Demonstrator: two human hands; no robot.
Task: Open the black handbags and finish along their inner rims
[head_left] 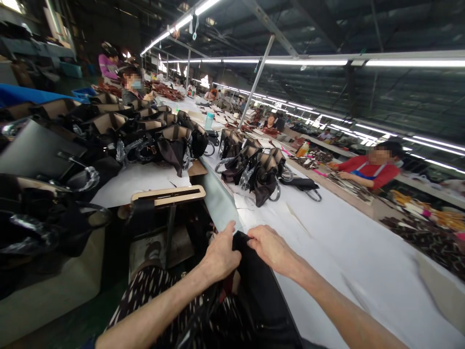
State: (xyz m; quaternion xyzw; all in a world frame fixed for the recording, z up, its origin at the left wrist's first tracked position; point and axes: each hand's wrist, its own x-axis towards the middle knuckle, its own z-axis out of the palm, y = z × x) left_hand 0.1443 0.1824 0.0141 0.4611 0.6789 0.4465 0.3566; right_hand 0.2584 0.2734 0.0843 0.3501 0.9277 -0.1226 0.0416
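A black bag or bag panel (pixel 259 286) lies along the table's near edge and hangs toward my lap. My right hand (pixel 271 247) is closed, pinching the upper corner of this black piece between thumb and fingers. Just left of that corner is my left hand (pixel 222 253), its index finger stretched forward and its thumb apart, with nothing visible between them. Whether its thumb touches the black piece I cannot tell. The lower part of the bag is dark and partly hidden by my left forearm.
Several black handbags (pixel 263 177) with wrapped handles stand ahead on the white table (pixel 337 242). More bags (pixel 174 145) crowd the left side. A padded wooden stand (pixel 169 195) rises left of my hands. A person in red (pixel 378 167) works across the table.
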